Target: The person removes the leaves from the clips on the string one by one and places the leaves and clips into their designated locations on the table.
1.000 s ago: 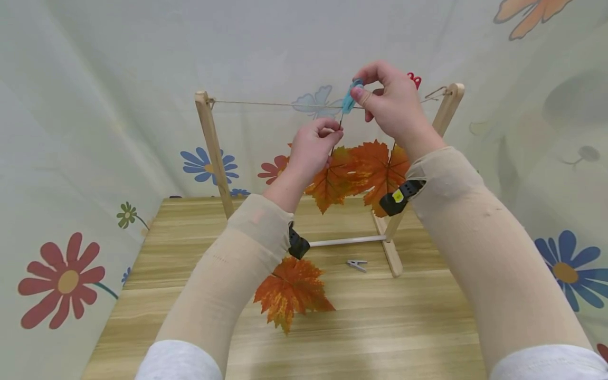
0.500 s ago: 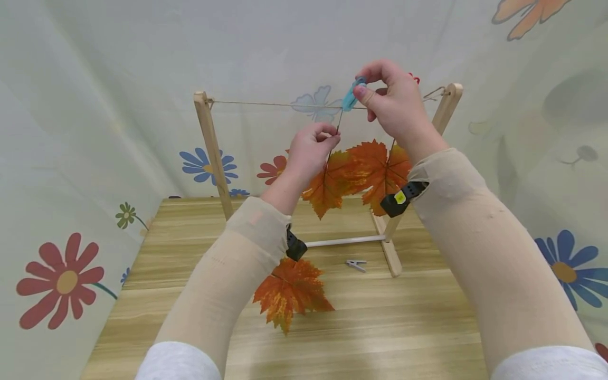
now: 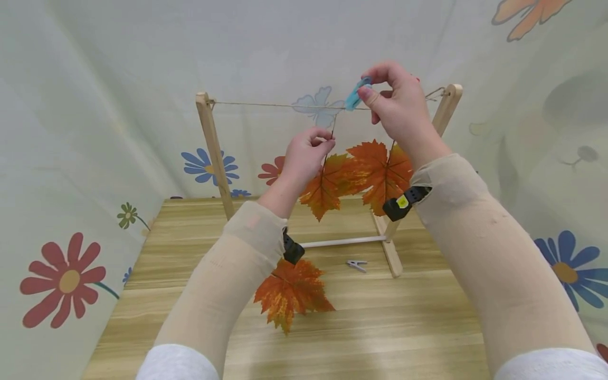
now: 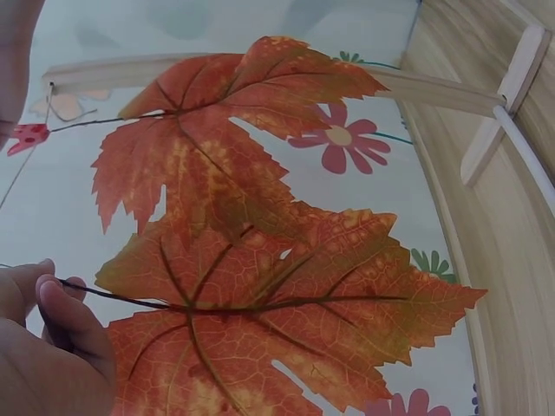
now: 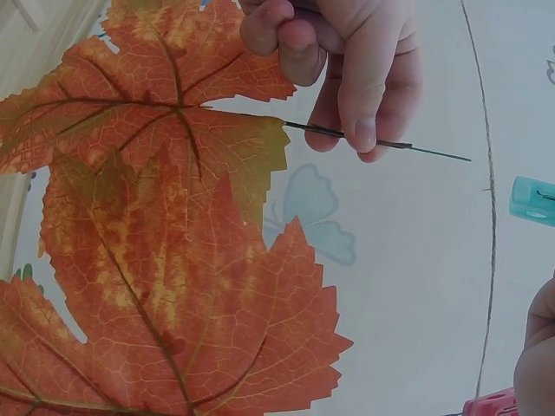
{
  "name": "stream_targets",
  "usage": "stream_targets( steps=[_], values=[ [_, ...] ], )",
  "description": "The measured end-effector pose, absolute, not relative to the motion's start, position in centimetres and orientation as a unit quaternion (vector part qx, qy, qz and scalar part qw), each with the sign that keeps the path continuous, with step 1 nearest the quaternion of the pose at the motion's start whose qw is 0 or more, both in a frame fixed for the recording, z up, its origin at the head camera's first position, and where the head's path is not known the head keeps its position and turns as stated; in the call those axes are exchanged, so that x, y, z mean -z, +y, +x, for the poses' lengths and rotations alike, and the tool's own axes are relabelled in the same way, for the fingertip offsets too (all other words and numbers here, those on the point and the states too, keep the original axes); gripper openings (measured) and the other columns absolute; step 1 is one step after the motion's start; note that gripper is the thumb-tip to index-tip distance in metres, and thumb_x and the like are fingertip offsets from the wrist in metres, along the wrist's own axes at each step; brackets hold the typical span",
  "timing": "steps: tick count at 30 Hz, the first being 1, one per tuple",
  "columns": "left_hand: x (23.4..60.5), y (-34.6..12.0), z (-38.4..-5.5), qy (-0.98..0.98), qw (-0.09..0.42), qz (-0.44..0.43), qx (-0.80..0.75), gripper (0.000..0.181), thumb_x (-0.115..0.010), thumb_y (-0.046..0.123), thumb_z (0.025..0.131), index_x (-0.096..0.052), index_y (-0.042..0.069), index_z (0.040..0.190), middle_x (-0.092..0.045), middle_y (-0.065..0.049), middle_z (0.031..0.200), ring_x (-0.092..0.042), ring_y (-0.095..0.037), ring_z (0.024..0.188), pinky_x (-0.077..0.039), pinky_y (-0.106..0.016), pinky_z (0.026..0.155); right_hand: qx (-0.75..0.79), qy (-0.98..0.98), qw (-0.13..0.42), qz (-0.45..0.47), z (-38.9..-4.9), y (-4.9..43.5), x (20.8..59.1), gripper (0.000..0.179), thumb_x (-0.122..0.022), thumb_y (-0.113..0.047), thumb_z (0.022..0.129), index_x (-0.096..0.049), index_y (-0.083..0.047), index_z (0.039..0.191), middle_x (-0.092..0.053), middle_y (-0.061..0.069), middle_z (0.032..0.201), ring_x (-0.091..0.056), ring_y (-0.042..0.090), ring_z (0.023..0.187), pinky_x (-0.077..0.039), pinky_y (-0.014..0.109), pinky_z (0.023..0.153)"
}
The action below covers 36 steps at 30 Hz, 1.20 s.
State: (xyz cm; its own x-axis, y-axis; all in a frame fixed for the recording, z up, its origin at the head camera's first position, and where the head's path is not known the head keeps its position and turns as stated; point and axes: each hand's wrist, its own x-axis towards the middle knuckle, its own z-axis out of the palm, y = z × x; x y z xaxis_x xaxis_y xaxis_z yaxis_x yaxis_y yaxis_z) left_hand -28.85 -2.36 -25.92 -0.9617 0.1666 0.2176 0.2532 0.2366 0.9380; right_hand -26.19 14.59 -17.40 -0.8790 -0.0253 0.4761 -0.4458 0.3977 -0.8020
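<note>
My left hand (image 3: 306,155) pinches the dark stem of an orange maple leaf (image 3: 323,192) between thumb and finger, below the twine (image 3: 256,104). In the right wrist view the stem's thin tip (image 5: 447,156) points at the twine, with a small gap between. My right hand (image 3: 399,103) holds a light-blue clothespin (image 3: 356,95) at its handle end; its nose overlaps the twine in the head view but appears beside it in the right wrist view. A second maple leaf (image 4: 217,139) hangs to the right from a red clothespin (image 4: 30,137), partly overlapping the held leaf.
The twine runs between two wooden posts (image 3: 214,153) of a stand, with a white rod (image 3: 344,241) low between them. A third maple leaf (image 3: 294,293) and a pale grey clothespin (image 3: 356,265) lie on the wooden table (image 3: 404,327). A flowered curtain surrounds it.
My left hand has drawn the leaf's stem down and left, away from the blue clothespin. My right hand has shifted slightly right with the clothespin.
</note>
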Motion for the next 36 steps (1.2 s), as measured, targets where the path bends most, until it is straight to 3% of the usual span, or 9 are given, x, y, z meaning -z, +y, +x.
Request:
stream_targets(
  steps=[14, 36],
  values=[
    [26.6, -2.4, -28.7, -0.762, 0.015, -0.118, 0.637, 0.011, -0.062, 0.022, 0.092, -0.063, 0.015, 0.1, -0.061, -0.004, 0.094, -0.037, -0.018, 0.044, -0.037, -0.023, 0.044, -0.575, -0.782, 0.2, 0.136, -26.1, 15.6, 18.6, 0.028, -0.063, -0.022, 0.087, -0.056, -0.015, 0.113, -0.053, 0.003, 0.114, -0.044, 0.02, 0.054, -0.043, 0.025, 0.055],
    [27.8, -3.7, -28.7, -0.748, 0.049, -0.088, 0.656, 0.013, -0.062, 0.025, 0.091, -0.062, 0.015, 0.1, -0.057, -0.003, 0.09, -0.042, -0.017, 0.045, -0.041, -0.024, 0.043, -0.626, -0.741, 0.202, 0.135, -26.2, 16.0, 21.2, 0.033, -0.065, -0.019, 0.086, -0.057, -0.015, 0.118, -0.056, 0.005, 0.114, -0.042, 0.018, 0.048, -0.041, 0.022, 0.049]
  ],
)
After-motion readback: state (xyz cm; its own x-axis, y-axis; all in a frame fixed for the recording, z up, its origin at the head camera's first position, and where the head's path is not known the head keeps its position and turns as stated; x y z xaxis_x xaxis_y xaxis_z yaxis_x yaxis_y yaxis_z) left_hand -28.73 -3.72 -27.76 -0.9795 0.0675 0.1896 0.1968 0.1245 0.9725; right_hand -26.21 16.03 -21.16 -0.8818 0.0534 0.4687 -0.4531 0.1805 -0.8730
